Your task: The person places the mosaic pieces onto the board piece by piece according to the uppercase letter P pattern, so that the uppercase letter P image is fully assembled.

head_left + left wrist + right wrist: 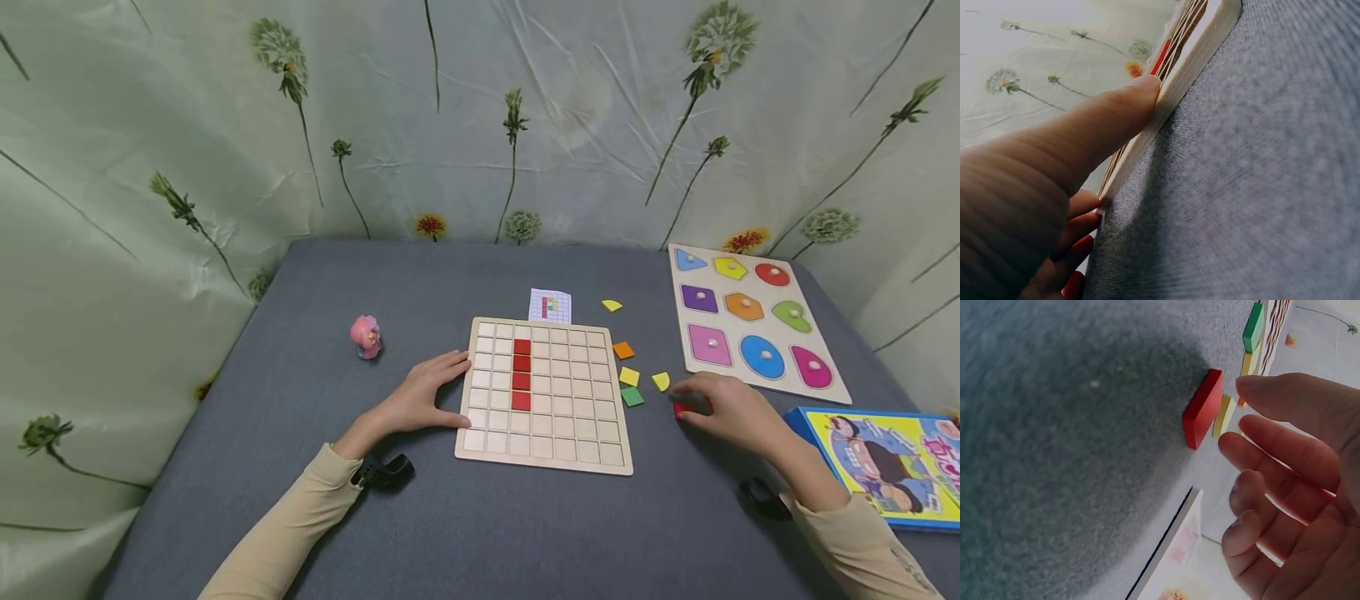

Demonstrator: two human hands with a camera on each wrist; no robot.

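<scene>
A wooden grid board [573,428] lies on the grey table, with a column of several red square tiles [521,363] in its cells. My left hand [415,398] rests against the board's left edge, thumb spread from the fingers; in the left wrist view the thumb [1100,122] touches the rim. To the right of the board, my right hand [731,406] is over a loose red tile [682,410]. Seen from the right wrist, this red tile [1202,411] lies flat on the cloth, just beyond the parted thumb and fingers, and a gap shows between.
Orange [623,350], green [632,396] and yellow pieces [661,381] lie right of the board. A pattern card [551,306] sits behind it. A knob puzzle [697,333] and a colourful box [885,467] stand at right, a pink figurine [366,337] at left.
</scene>
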